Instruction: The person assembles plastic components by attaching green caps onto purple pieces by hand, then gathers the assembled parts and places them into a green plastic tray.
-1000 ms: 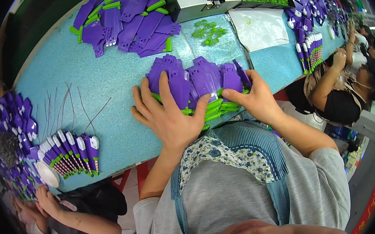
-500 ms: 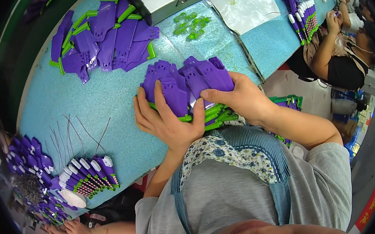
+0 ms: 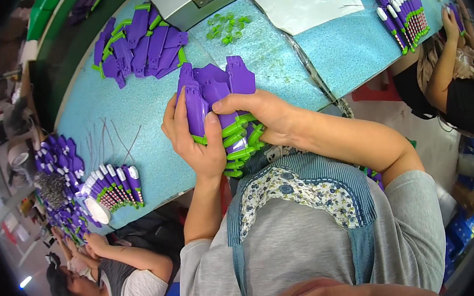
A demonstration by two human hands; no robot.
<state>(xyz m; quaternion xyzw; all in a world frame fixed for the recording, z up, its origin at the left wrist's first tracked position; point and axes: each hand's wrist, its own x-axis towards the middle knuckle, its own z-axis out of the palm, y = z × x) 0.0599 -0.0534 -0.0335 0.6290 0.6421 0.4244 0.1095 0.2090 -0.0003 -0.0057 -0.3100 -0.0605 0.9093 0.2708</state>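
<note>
Mid-frame, the left hand (image 3: 199, 150) and right hand (image 3: 270, 111) have fingers (image 3: 181, 116) clamped on a stack of purple pieces (image 3: 217, 91); even pressure would likely keep its uneven green ends (image 3: 235, 128) from slipping. Beyond, upper left, similar pieces (image 3: 138, 51) lie on the surface (image 3: 148, 119).

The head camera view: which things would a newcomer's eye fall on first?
Most striking is the bunch of flat purple plastic pieces with green ends, held between the left hand and right hand. Beyond it, a loose heap of similar purple and green pieces lies on the speckled light-blue table, left of small green parts.
</note>
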